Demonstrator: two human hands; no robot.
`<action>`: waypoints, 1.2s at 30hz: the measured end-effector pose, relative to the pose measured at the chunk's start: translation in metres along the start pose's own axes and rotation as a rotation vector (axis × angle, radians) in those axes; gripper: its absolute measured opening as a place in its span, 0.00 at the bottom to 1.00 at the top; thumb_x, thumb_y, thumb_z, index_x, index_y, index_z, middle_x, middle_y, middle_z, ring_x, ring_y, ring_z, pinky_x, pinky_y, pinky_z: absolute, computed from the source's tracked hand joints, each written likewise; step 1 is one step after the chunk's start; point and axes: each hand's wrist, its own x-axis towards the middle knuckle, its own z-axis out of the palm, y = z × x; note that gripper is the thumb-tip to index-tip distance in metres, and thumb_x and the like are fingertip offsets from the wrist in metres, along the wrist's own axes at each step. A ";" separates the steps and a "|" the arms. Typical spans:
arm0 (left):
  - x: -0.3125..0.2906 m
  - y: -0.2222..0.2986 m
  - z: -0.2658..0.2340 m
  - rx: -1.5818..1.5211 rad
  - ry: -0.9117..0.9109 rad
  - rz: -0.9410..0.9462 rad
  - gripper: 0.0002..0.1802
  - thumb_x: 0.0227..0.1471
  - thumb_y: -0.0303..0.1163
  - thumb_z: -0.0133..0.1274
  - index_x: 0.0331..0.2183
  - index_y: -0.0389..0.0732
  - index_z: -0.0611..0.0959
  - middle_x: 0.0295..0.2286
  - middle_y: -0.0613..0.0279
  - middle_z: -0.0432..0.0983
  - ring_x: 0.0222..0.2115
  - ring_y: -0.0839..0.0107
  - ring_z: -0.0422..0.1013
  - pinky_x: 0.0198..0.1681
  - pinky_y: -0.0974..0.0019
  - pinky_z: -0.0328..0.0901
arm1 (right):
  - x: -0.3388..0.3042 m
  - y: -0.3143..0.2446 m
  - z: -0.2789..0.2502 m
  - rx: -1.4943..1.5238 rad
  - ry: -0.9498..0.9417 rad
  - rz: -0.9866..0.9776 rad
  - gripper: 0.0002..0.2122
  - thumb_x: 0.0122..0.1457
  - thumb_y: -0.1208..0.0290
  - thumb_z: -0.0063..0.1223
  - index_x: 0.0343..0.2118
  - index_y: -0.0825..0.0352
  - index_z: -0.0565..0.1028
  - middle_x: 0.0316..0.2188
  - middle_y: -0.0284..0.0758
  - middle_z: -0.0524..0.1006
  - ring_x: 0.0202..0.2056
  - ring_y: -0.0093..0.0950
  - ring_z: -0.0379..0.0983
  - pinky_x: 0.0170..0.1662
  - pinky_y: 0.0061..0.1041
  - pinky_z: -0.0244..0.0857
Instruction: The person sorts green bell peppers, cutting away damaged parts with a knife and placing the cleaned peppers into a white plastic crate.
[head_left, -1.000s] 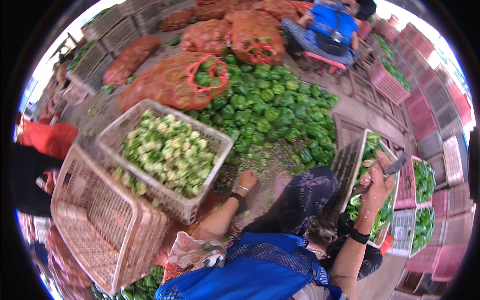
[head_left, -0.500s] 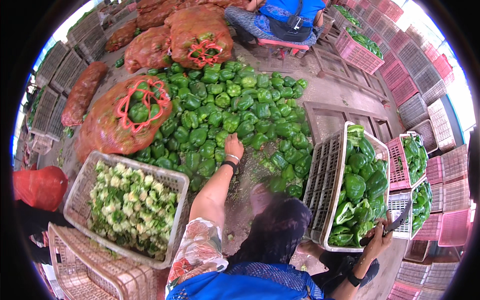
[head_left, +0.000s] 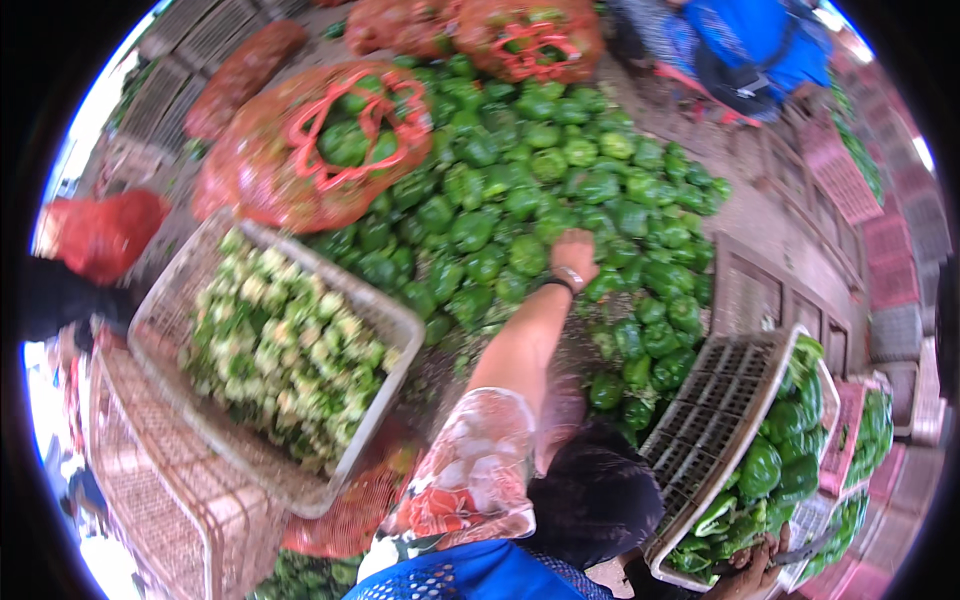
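My left hand point(head_left: 573, 256) reaches down to the near side of a heap of green bell peppers point(head_left: 480, 228). Its back faces up and its fingers are hidden, so a grip on a pepper cannot be made out. At the lower right, my right hand point(head_left: 752, 572) is closed round a knife point(head_left: 806, 550) with a curved blade, beside a pale crate point(head_left: 715, 420) of green peppers, some cut open. A pale crate point(head_left: 408, 330) on the left holds a mound of whitish-green pepper cores point(head_left: 290, 335).
Red mesh sacks of peppers point(head_left: 262, 165) border the heap at the far left. An empty-looking crate point(head_left: 150, 440) stands at lower left. Wooden frames point(head_left: 770, 285), stacked crates and a seated person in blue point(head_left: 750, 55) are on the right.
The view has turned, so the scene sits tilted and farther right. My left hand stays low at the peppers. My right hand with the knife has slipped toward the lower edge.
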 end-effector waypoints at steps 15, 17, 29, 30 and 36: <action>-0.087 0.125 -0.249 -1.922 -0.204 -0.301 0.25 0.31 0.19 0.65 0.36 0.33 0.74 0.26 0.59 0.74 0.24 0.74 0.71 0.24 0.72 0.68 | -0.019 -0.087 0.088 0.071 -0.259 -0.355 0.16 0.57 0.81 0.43 0.48 0.74 0.72 0.32 0.34 0.76 0.34 0.22 0.70 0.36 0.21 0.63; -0.091 0.155 -0.290 -1.767 -0.233 -0.183 0.23 0.30 0.16 0.63 0.34 0.34 0.74 0.26 0.60 0.73 0.25 0.75 0.71 0.25 0.72 0.69 | -0.024 -0.093 0.080 0.133 -0.194 -0.353 0.16 0.57 0.81 0.43 0.48 0.74 0.72 0.31 0.33 0.75 0.31 0.20 0.69 0.33 0.19 0.62; -0.168 0.226 -0.390 -1.431 -0.239 0.309 0.25 0.29 0.24 0.66 0.36 0.36 0.76 0.31 0.67 0.74 0.30 0.79 0.69 0.37 0.74 0.65 | -0.066 -0.141 0.041 0.021 -0.007 -0.537 0.17 0.48 0.79 0.47 0.44 0.66 0.72 0.33 0.43 0.77 0.29 0.40 0.75 0.31 0.37 0.68; -0.173 0.240 -0.391 -1.340 -0.212 0.341 0.25 0.29 0.25 0.66 0.35 0.36 0.76 0.30 0.67 0.74 0.29 0.79 0.69 0.36 0.74 0.65 | -0.067 -0.132 0.034 -0.031 0.033 -0.532 0.17 0.48 0.79 0.46 0.44 0.68 0.72 0.34 0.43 0.77 0.31 0.40 0.75 0.33 0.37 0.68; -0.197 0.273 -0.385 -1.155 -0.045 0.487 0.24 0.27 0.26 0.66 0.32 0.36 0.76 0.26 0.62 0.74 0.27 0.76 0.70 0.34 0.71 0.66 | -0.073 -0.115 0.022 -0.174 0.129 -0.459 0.16 0.49 0.79 0.45 0.44 0.68 0.69 0.34 0.42 0.76 0.30 0.41 0.74 0.32 0.40 0.67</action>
